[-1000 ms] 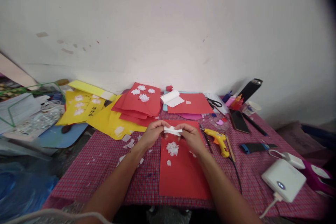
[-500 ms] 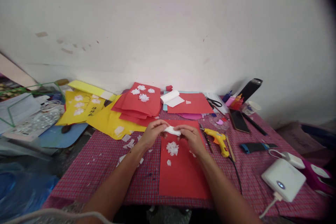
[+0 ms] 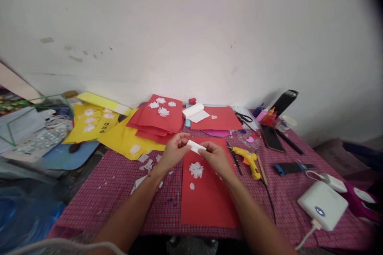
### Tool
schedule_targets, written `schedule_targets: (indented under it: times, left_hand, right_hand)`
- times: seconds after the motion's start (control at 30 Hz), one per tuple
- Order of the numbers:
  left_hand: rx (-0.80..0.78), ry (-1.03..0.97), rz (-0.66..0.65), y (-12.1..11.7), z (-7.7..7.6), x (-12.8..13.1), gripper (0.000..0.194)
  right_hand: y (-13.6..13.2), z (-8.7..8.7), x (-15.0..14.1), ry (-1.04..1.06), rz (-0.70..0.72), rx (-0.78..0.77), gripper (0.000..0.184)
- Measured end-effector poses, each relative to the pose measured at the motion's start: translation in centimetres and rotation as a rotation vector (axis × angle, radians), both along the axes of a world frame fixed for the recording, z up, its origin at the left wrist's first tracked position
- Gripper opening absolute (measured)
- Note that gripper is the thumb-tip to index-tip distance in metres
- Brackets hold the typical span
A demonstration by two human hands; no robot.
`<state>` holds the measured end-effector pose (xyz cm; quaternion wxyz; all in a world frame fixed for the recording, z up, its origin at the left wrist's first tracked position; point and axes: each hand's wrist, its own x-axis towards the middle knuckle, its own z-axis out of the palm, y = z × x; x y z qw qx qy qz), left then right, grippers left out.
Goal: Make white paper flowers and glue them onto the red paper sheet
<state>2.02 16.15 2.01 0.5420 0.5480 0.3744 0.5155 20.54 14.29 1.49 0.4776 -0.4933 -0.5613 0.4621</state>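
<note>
Both hands meet over the top of a red paper sheet (image 3: 209, 203) on the checked tablecloth. My left hand (image 3: 172, 152) and my right hand (image 3: 216, 156) each pinch an end of a small folded white paper piece (image 3: 196, 146), held just above the sheet. Below the hands, a white cut-out paper flower (image 3: 196, 169) lies on the red sheet, with a smaller white scrap (image 3: 192, 186) under it.
A yellow glue gun (image 3: 249, 160) lies right of the red sheet, its cord trailing toward me. A white power bank (image 3: 322, 204) sits at the right. Red sheets with white flowers (image 3: 160, 115), yellow sheets (image 3: 92, 121), scissors (image 3: 243, 117) and a black flask (image 3: 285, 101) line the back. White scraps (image 3: 146, 164) litter the cloth.
The white paper piece has been folded smaller and tilted, and both hands have closed in slightly toward each other. Nothing else on the table moved.
</note>
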Motion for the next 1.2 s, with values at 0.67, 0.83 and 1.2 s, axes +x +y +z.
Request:
schedule_targets:
  times: [0.67, 0.83, 1.2]
  left_hand:
    - [-0.145, -0.122, -0.117, -0.4, -0.2, 0.1, 0.043]
    - [-0.222, -0.231, -0.141, -0.5, -0.1, 0.3, 0.036]
    - [-0.172, -0.236, -0.161, -0.5, -0.1, 0.2, 0.048]
  right_hand:
    - [0.0, 0.0, 0.1, 0.326, 0.024, -0.093, 0.013]
    - [0.1, -0.4, 0.0, 0.374, 0.069, -0.112, 0.014]
    - [-0.1, -0.3, 0.0, 0.325, 0.135, -0.14, 0.021]
